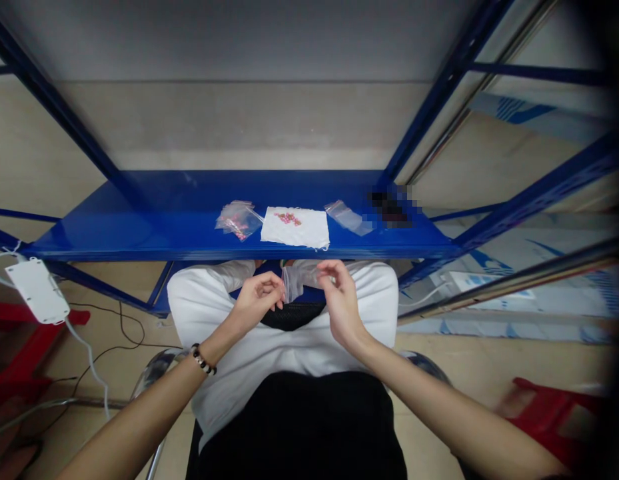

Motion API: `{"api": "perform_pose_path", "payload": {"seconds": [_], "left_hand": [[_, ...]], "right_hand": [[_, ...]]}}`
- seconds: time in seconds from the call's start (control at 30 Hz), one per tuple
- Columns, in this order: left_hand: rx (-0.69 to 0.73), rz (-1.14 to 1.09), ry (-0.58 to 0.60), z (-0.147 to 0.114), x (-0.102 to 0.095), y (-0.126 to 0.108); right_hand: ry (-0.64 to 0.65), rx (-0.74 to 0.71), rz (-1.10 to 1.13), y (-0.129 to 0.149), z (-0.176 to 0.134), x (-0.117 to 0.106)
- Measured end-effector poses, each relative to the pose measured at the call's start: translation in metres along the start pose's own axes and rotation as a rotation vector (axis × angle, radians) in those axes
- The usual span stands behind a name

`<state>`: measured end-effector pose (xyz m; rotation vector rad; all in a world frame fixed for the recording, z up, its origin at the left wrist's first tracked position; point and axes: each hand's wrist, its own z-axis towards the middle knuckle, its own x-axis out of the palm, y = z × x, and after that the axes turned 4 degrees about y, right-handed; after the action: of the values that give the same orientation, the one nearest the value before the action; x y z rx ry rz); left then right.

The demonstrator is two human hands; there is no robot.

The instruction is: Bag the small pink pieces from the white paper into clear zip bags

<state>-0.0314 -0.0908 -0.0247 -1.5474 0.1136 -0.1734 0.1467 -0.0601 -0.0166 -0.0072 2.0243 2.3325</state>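
Observation:
A small clear zip bag [293,284] is stretched between my hands, over my lap and just in front of the shelf edge. My left hand [262,297] pinches its left side with curled fingers. At its right side, my right hand [340,297] has thumb and forefinger closed on the thin plastic. Beyond them, pink and brownish beads [288,219] lie in a small pile on a white cloth [296,235]. Left of the cloth are clear bags with pink beads [238,221]. To its right, flat clear bags [347,218] rest on the blue shelf.
The blue metal shelf [154,213] has uprights on both sides. A pixelated dark object [392,205] lies at its right end. A white power strip [38,291] with cables hangs at left. Red stools [552,410] stand on both sides.

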Motion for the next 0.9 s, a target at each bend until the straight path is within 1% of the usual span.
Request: {"api": "perform_pose_path", "payload": {"seconds": [0.07,0.1,0.17,0.27,0.33,0.4,0.43,0.53,0.6,0.67,0.77,0.83,0.9], "left_hand": [[0.012,0.005,0.014,-0.002,0.002,-0.002],[0.015,0.009,0.026,-0.003,0.003,-0.003],[0.024,0.025,0.051,-0.005,0.006,-0.005],[0.053,0.063,0.062,-0.006,0.008,-0.005],[0.058,0.093,0.059,-0.005,0.007,-0.005],[0.054,0.134,0.022,-0.003,0.005,-0.004],[0.056,0.171,-0.019,-0.002,0.004,-0.004],[0.096,0.349,-0.175,-0.002,0.001,-0.007],[0.136,0.469,-0.217,-0.004,0.002,-0.010],[0.181,0.560,-0.186,-0.007,0.004,-0.011],[0.276,0.688,-0.095,-0.012,0.009,-0.010],[0.347,0.797,-0.045,-0.016,0.013,-0.006],[0.413,0.912,-0.017,-0.020,0.016,-0.001]], "right_hand": [[0.151,-0.138,-0.079,0.011,-0.010,0.003],[0.234,-0.164,-0.099,0.015,-0.015,0.005],[0.353,-0.151,-0.106,0.015,-0.022,0.009],[0.428,-0.060,-0.018,0.004,-0.023,0.014],[0.458,-0.003,0.096,-0.004,-0.019,0.016],[0.462,0.009,0.122,-0.008,-0.014,0.015],[0.440,-0.008,0.076,-0.008,-0.011,0.015],[0.363,-0.102,-0.162,-0.005,-0.005,0.011],[0.378,-0.141,-0.275,-0.001,-0.004,0.008],[0.413,-0.152,-0.331,0.001,-0.005,0.006],[0.423,-0.154,-0.360,-0.003,-0.007,0.006],[0.430,-0.153,-0.337,-0.008,-0.007,0.005],[0.436,-0.140,-0.266,-0.013,-0.005,0.005]]}}
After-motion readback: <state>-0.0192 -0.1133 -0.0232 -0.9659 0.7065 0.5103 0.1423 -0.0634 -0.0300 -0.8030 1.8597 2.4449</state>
